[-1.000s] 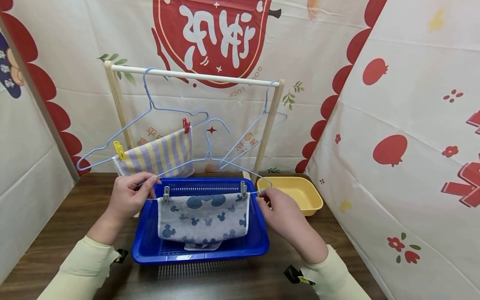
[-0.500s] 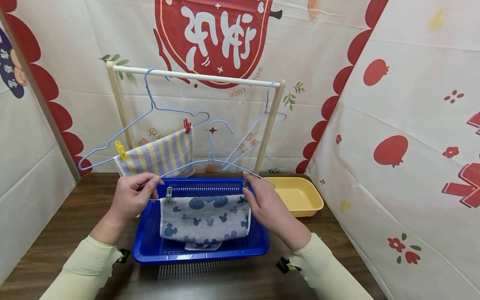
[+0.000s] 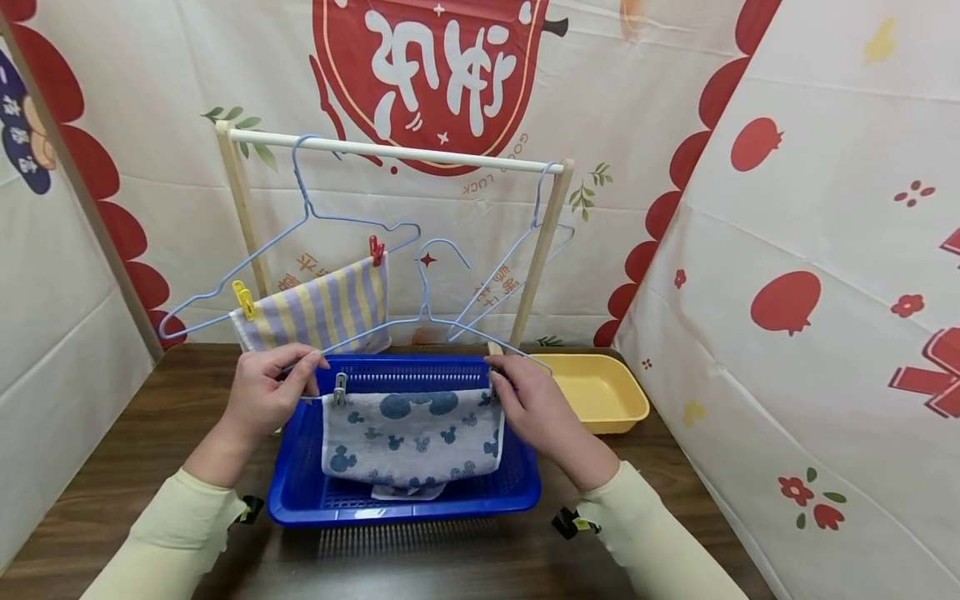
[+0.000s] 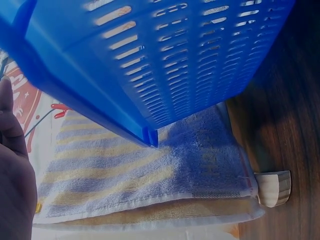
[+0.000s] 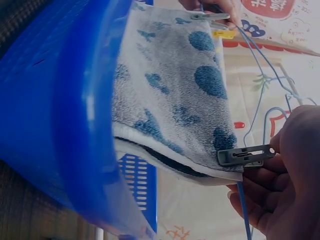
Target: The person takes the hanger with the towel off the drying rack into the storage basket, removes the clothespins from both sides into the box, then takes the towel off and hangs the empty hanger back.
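Note:
A blue wire hanger [image 3: 390, 323] is held up over the blue basket [image 3: 405, 514]. Folded over its lower bar hangs a grey towel [image 3: 412, 442] with dark mouse-head shapes. My left hand [image 3: 266, 390] pinches the hanger's left corner, beside a grey clothespin [image 3: 341, 389] on the towel's left end. At the other end, my right hand [image 3: 542, 408] pinches a second grey clothespin [image 5: 245, 156], which sits over the towel's edge and the bar. In the right wrist view, the thumb is at this clothespin's tail and the other fingers lie behind it.
Behind stands a rack with a white rail [image 3: 420, 153]. A striped towel [image 3: 322, 304] hangs there on another hanger, with yellow [image 3: 243, 300] and red [image 3: 377, 250] clothespins. One more hanger [image 3: 487, 287] hangs at the right post. A yellow tub [image 3: 600, 392] stands right of the basket.
My right hand has left the hanger's right corner, moved inward to the left, and taken hold of the right grey clothespin. My left hand keeps its pinch on the left corner.

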Available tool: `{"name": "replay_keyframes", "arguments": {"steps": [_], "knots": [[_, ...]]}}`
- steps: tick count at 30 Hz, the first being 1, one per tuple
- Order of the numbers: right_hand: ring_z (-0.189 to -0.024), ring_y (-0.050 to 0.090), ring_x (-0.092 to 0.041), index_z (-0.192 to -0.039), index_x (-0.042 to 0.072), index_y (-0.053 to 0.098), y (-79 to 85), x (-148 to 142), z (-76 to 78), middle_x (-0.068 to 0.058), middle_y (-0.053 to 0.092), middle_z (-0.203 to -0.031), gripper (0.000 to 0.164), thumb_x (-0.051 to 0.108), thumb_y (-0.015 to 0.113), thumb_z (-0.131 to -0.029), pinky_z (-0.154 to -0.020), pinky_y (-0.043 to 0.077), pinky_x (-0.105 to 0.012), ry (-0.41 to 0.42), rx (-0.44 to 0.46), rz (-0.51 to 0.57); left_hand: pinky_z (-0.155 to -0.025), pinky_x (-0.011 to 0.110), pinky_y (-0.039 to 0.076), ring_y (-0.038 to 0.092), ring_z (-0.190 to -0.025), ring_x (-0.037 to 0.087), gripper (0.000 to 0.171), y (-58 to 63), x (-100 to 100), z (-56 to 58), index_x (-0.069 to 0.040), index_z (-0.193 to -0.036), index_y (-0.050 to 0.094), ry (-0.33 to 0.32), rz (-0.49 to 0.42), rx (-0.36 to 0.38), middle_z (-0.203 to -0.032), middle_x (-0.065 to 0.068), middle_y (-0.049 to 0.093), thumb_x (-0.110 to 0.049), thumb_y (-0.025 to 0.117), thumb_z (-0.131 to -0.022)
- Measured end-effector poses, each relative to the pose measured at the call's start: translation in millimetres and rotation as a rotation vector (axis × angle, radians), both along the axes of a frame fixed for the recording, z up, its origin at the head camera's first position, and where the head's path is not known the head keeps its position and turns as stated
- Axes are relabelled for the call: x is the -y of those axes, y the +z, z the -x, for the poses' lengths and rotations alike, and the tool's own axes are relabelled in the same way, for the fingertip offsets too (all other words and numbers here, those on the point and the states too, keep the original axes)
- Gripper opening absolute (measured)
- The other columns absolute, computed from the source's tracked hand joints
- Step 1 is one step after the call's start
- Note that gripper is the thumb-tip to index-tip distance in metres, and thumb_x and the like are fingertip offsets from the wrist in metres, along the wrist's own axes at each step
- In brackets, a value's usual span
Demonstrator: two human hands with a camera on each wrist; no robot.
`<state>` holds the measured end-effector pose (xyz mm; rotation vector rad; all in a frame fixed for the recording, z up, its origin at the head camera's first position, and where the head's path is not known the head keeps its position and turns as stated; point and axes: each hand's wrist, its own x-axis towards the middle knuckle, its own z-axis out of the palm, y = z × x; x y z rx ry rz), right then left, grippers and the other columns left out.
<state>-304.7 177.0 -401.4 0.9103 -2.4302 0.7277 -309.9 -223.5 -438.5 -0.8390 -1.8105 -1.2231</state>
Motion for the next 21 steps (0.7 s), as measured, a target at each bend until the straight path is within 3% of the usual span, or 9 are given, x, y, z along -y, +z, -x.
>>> {"name": "replay_keyframes", "arguments": {"steps": [5,12,21], "knots": [[-0.094,0.066,-0.020,-0.135,0.003,0.073,1.5,-3.5,-0.1,-0.006,0.075,-0.112,0.025,0.010,0.065,-0.112,-0.086,0.059,-0.046,0.027,0.059,0.044,-0.047,0.018,0.046,0.060,-0.050,0.010,0.031,0.6,-0.9,0.1,-0.003,-0.088,0.078,0.003,-0.003,0.002,-0.061,0.002,0.066,0.026,0.067,-0.088],[-0.096,0.066,-0.018,-0.131,0.006,0.074,1.0,-4.4,-0.7,-0.006,0.077,-0.113,0.021,0.007,0.066,-0.112,-0.086,0.060,-0.043,0.051,0.106,0.099,-0.046,0.018,0.045,0.060,-0.050,0.010,0.031,1.0,-0.4,-1.6,-0.004,-0.088,0.078,0.007,-0.009,0.010,-0.061,0.001,0.066,0.025,0.067,-0.088],[-0.093,0.067,-0.017,-0.118,0.010,0.079,-1.8,-2.3,-1.2,0.000,0.078,-0.110,0.014,0.006,0.070,-0.109,-0.079,0.057,-0.037,0.032,0.035,0.197,-0.047,0.018,0.046,0.060,-0.051,0.009,0.030,1.1,0.7,-2.8,-0.003,-0.088,0.077,0.001,-0.011,0.012,-0.062,0.001,0.066,0.025,0.067,-0.089]]}}
